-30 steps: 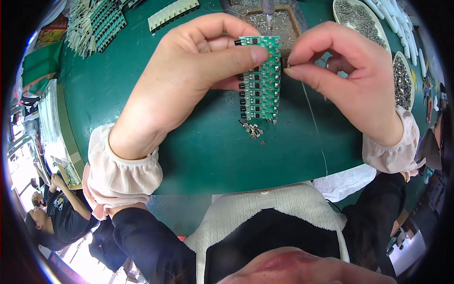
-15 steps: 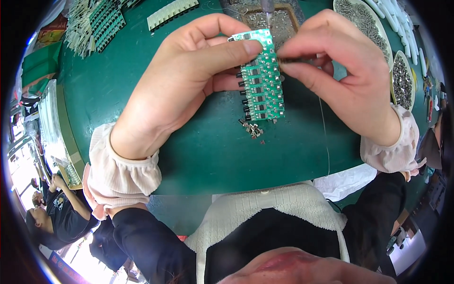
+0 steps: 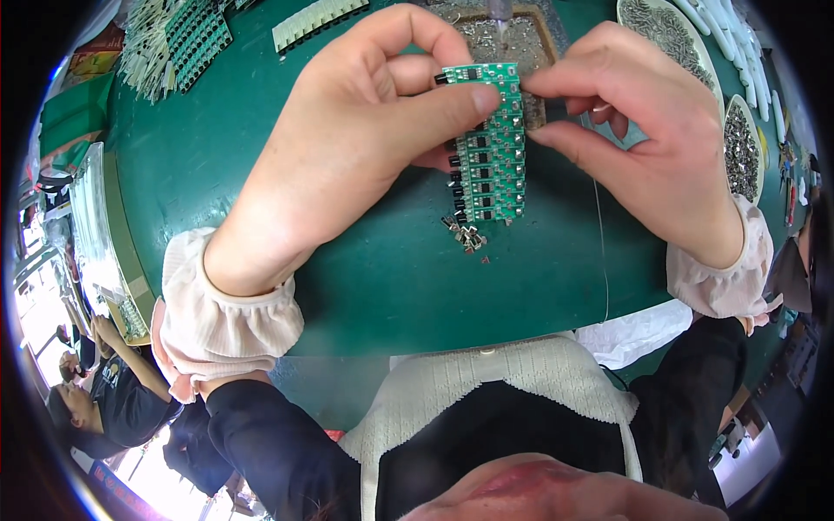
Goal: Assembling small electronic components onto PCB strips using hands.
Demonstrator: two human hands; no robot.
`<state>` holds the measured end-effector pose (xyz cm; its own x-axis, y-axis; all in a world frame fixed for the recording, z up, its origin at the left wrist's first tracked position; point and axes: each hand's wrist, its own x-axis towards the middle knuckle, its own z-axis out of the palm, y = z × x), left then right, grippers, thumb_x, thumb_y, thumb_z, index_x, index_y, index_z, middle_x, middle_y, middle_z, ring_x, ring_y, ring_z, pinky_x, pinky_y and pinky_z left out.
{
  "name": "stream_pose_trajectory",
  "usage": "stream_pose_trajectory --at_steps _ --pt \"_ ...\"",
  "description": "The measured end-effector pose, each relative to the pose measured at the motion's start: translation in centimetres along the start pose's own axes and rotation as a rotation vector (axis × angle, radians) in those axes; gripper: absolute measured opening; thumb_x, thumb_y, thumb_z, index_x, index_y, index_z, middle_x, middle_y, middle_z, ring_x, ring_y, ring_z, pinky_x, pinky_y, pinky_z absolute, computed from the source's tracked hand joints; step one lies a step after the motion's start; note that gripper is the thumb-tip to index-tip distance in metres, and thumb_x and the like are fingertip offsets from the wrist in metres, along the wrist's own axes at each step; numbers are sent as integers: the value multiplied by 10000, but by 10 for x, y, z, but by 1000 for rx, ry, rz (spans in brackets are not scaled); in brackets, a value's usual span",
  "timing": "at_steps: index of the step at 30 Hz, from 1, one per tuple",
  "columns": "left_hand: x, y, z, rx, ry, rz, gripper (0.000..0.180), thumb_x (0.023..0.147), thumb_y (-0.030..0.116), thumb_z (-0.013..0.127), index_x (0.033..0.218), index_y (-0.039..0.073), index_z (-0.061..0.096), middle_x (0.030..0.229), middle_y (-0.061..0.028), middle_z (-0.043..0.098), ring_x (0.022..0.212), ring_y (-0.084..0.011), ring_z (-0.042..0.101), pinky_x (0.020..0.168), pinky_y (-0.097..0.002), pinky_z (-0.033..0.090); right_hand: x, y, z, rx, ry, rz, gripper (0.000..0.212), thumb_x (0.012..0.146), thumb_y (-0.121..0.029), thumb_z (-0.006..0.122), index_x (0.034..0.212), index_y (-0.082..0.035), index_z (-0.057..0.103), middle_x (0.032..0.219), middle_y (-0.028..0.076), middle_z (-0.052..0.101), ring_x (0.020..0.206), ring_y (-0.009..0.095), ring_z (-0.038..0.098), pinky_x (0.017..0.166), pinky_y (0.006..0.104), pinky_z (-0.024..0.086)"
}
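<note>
My left hand (image 3: pixel 347 139) grips a green circuit board panel (image 3: pixel 497 178), its thumb pressed on the upper face. The panel carries repeated rows of black chips, with black components along its left edge and shiny solder spots on the right. My right hand (image 3: pixel 647 130) is at the panel's upper right edge, forefinger and thumb apart and bent toward it. Nothing shows between those fingertips; the other fingers curl behind. Just below the panel lies a small pile of shiny metal pieces (image 3: pixel 469 236) on the green tabletop (image 3: pixel 391 295).
A soldering iron tip (image 3: pixel 500 13) points down over a tray with a brown rim (image 3: pixel 549 52). At right are dishes of metal parts (image 3: pixel 741 161) (image 3: pixel 647 22) and white tubes (image 3: pixel 734 39). More boards (image 3: pixel 198 43) with white leads lie far left. A thin wire (image 3: pixel 603 234) hangs at right.
Both hands and the panel have shifted slightly to the right. The right forefinger and thumb, earlier close together at the panel's edge, have spread apart.
</note>
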<state>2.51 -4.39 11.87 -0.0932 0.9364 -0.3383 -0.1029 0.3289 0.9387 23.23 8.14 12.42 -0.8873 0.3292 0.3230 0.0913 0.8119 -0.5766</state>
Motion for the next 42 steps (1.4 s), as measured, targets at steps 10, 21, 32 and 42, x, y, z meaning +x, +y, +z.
stream_pose_trajectory --at_steps 10,21,32,42 --pt "6 -6 -7 -183 34 114 172 952 4 679 1053 44 544 925 -26 684 762 -58 637 672 -193 514 4 -7 4 404 -2 344 156 842 7 740 974 -30 665 825 12 614 696 75 573 566 210 413" --pt "5 5 -5 -266 108 160 211 934 -55 671 1051 24 513 914 -50 671 736 -50 604 625 -182 465 16 0 -3 169 -26 113 105 969 -14 642 982 -1 538 705 2 574 531 11 485 481 183 320" --pt "3 9 -1 -221 139 230 207 936 -71 658 1052 14 510 922 -67 686 750 -52 620 638 -173 483 15 -6 4 229 14 147 118 950 7 656 977 -9 542 653 -25 562 516 -6 470 469 182 307" --pt "6 6 -3 -216 104 301 210 930 -81 658 1049 16 515 934 -73 690 777 -58 629 664 -175 494 14 -4 9 308 49 128 113 953 26 644 979 -4 538 662 -32 557 521 -20 453 468 171 298"
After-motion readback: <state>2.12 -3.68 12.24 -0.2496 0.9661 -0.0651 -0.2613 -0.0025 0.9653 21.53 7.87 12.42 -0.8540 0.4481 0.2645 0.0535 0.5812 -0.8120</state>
